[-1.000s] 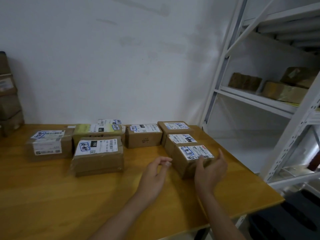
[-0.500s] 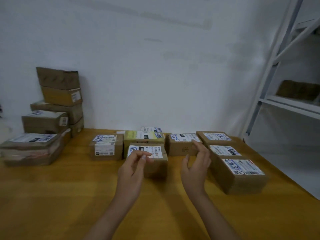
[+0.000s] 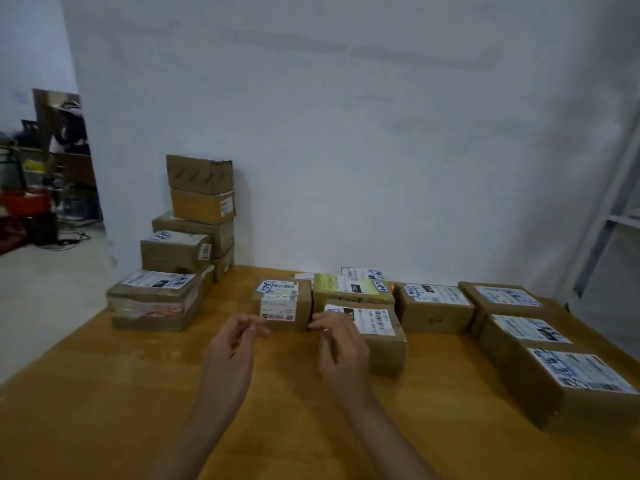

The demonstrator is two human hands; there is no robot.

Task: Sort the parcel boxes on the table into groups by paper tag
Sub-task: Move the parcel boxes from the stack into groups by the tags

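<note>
1. Brown cardboard parcel boxes (image 3: 433, 317) stand along the far half of your wooden desk (image 3: 104, 427). Each carries a white shipping label and a paper tag with blue handwriting too blurred to read.
2. Your left hand (image 3: 230, 344) hovers over the desk just in front of the small box (image 3: 284, 308). Its fingers are loosely curled, thumb and fingertips close together, and it holds nothing.
3. Your right hand (image 3: 341, 344) hovers at the near left corner of the labelled box (image 3: 377, 341), fingers loosely curled and empty. You cannot tell whether the fingertips touch the cardboard.
4. That labelled box shows "150" on a black patch, with barcodes beside it. The small box just to its left has two stacked labels with barcodes.
5. Behind the labelled box sits a yellow-taped box (image 3: 349, 291). Its black patch holds a number you cannot read for certain.
6. On the right, three boxes (image 3: 526, 336) line up from far to near, touching one another.
7. At the far left, a flat parcel (image 3: 156, 299) lies in front of a stack of cartons (image 3: 201, 202) against the white wall (image 3: 346, 133).
8. A grey shelf frame (image 3: 616, 202) stands at the right edge.
</note>
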